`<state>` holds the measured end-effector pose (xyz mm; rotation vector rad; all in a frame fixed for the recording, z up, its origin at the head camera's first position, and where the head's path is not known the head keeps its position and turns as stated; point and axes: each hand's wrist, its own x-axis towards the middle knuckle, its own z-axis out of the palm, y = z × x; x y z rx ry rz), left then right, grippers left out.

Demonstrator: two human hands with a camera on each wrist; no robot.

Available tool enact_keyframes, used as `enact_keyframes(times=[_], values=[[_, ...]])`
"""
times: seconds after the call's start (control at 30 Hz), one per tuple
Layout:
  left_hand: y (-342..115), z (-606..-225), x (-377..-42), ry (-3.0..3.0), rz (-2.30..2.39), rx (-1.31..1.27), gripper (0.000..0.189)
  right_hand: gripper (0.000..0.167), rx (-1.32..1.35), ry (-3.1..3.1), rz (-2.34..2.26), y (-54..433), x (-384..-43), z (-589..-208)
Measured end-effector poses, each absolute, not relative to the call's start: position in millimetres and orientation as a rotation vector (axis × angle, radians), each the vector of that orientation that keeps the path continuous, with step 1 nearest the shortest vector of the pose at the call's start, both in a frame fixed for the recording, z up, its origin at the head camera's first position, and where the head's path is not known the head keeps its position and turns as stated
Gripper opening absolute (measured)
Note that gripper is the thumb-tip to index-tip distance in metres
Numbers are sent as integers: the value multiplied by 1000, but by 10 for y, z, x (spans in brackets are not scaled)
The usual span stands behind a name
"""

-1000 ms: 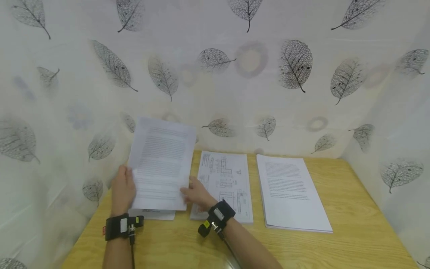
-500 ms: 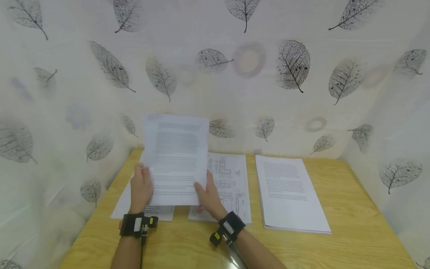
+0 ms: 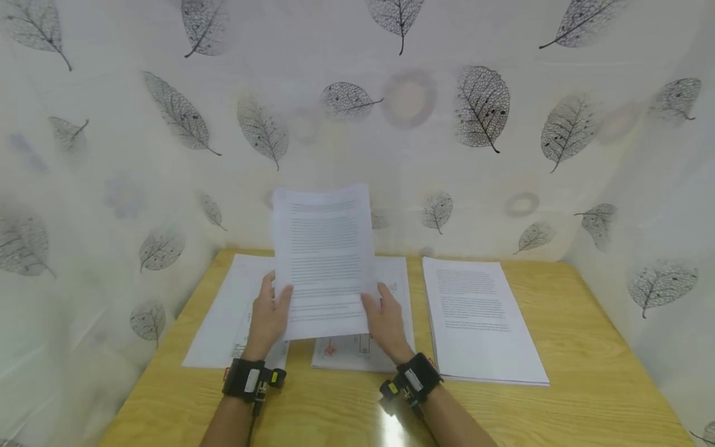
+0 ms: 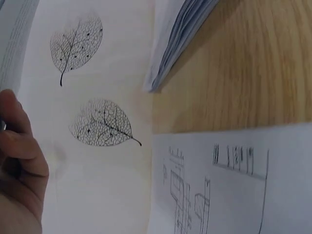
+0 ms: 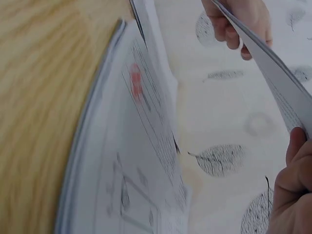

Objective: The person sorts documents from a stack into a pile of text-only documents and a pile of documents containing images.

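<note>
Both hands hold a printed sheaf of paper (image 3: 326, 261) up above the table, its text side toward me. At its left edge the left hand (image 3: 270, 316) pinches it, thumb in front. The right hand (image 3: 386, 320) grips the lower right edge the same way. Seen edge-on in the right wrist view, the sheaf (image 5: 278, 68) is several sheets thick, with the left hand (image 5: 243, 19) on its far side. Behind and below it lies a stack of technical drawings (image 3: 399, 310) with a red mark, partly covered by the sheaf.
Left of that stack lie drawing sheets (image 3: 218, 335) on the wooden table (image 3: 586, 347). A thick stack of printed text pages (image 3: 486, 347) stands to the right. A leaf-patterned curtain (image 3: 357, 149) closes off the back and sides.
Both hands have carried the sheaf rightward, from over the left sheets to over the drawing stack's left part. The right hand has taken a firmer hold of its edge.
</note>
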<state>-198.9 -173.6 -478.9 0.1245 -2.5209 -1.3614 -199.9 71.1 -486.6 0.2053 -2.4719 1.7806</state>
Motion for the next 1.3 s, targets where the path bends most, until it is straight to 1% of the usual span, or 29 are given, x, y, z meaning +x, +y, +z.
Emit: enact_keyframes(times=[0.13, 0.23, 0.37, 0.47, 0.63, 0.83, 0.97, 1.13, 1.23, 1.3], values=[[-1592, -4848, -1991, -2569, -1469, 40, 64, 45, 117, -2531, 1732, 944, -2029, -4852], [-1465, -4876, -1979, -2591, -1533, 27, 70, 44, 100, -2541, 1689, 1097, -2040, -4838], [-1273, -4897, -1944, -2594, -1600, 17, 73, 43, 99, -2538, 1656, 1269, -2024, -4825], [-1146, -4925, -1917, -2595, -1620, -4, 66, 43, 85, -2558, 1630, 1398, -2015, -4848], [-992, -4977, -1884, -2662, -1608, -52, 54, 42, 147, -2596, 1616, 1630, -2035, -4885], [-851, -5005, -1869, -2698, -1593, -216, 37, 45, 144, -2667, 1575, 1900, -2056, -4878], [-752, -4985, -1870, -2792, -1584, -331, 33, 48, 108, -2722, 1478, 2038, -2043, -4904], [-635, -4998, -1878, -2920, -1735, -354, 24, 48, 63, -2802, 1383, 2224, -1987, -4957], [-539, -5040, -1892, -2941, -1842, -355, 25, 51, 29, -2844, 1344, 2367, -1955, -4959], [-456, -5060, -1899, -2942, -1890, -361, 29, 53, 18, -2863, 1320, 2465, -1937, -4941]])
